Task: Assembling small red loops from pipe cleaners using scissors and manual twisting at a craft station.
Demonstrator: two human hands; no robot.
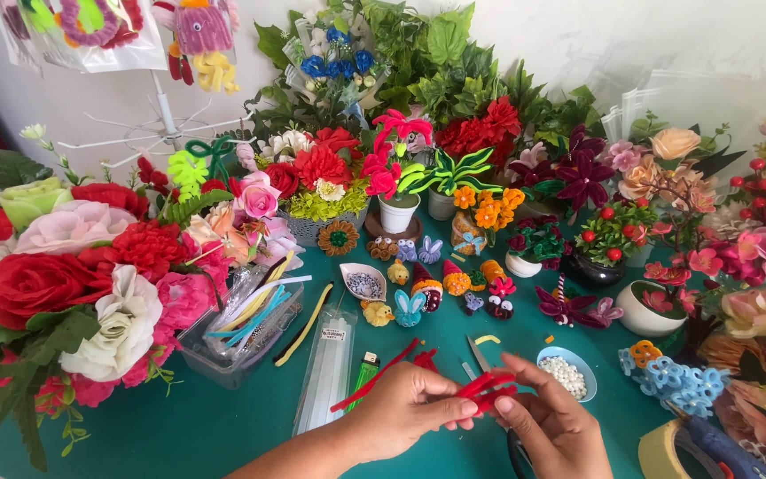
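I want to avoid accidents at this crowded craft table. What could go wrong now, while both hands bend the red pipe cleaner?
1. The blue bowl of white beads stands just beyond the right hand; a nudge might spill it.
2. Scissors lie right behind the red pipe cleaner, so the left hand could perhaps meet the blades.

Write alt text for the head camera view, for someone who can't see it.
Two bare hands, the left hand and right hand, pinch a bent red fuzzy pipe cleaner between them over a teal green table. Around them sit small pipe-cleaner figures, a pale blue bowl of white beads and masses of colourful artificial flowers.
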